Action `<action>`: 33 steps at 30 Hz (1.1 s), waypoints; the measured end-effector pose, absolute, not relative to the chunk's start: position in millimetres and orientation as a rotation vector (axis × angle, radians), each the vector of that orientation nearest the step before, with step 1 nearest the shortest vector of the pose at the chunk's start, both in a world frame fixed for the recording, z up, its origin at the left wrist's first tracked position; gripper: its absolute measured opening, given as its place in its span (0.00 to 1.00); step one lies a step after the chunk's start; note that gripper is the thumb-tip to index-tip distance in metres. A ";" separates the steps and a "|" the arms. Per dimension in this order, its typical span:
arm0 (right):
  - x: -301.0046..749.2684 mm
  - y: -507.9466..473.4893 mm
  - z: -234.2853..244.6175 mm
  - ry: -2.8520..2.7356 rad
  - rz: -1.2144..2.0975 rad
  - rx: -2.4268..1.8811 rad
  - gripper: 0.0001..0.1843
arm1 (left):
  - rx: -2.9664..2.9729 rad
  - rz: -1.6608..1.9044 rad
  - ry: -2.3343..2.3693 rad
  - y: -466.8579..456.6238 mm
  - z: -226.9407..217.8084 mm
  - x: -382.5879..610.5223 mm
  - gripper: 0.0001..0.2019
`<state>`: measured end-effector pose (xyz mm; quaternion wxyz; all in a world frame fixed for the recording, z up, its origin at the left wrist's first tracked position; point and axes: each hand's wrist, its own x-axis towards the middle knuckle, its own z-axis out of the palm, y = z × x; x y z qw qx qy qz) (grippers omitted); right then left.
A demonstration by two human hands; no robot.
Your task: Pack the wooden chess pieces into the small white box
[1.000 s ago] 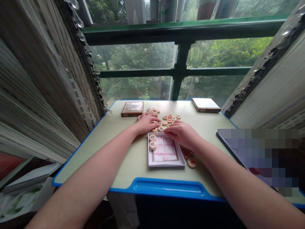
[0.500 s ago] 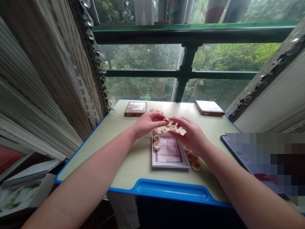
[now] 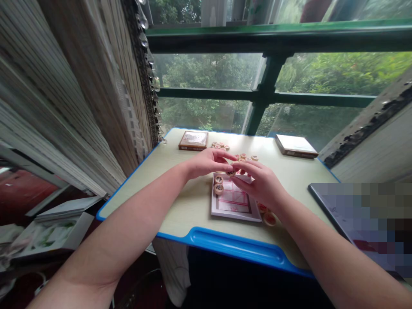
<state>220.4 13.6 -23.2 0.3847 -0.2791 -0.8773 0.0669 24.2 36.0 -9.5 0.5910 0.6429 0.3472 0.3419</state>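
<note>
Table (image 3: 144,189)'s got a white tray (image 3: 236,216); at its far edge, left hand (image 3: 210,164) had the chess piece (image 3: 231,173) alone, now right hand (image 3: 255,177) is pinching it too. Handover, I'd guess; can't tell if left's fingers still grip.

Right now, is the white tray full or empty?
Neither: the white tray is partly filled. Two round pieces sit inside by its left edge, and pink-lined paper shows beside them.

Green-barred window (image 3: 209,73) between curtains (image 3: 80,77)
</note>
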 end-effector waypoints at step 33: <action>211.4 -7.3 -6.5 -2.812 0.316 -0.908 0.13 | 1.576 0.770 1.099 44.3 -25.4 23.5 0.16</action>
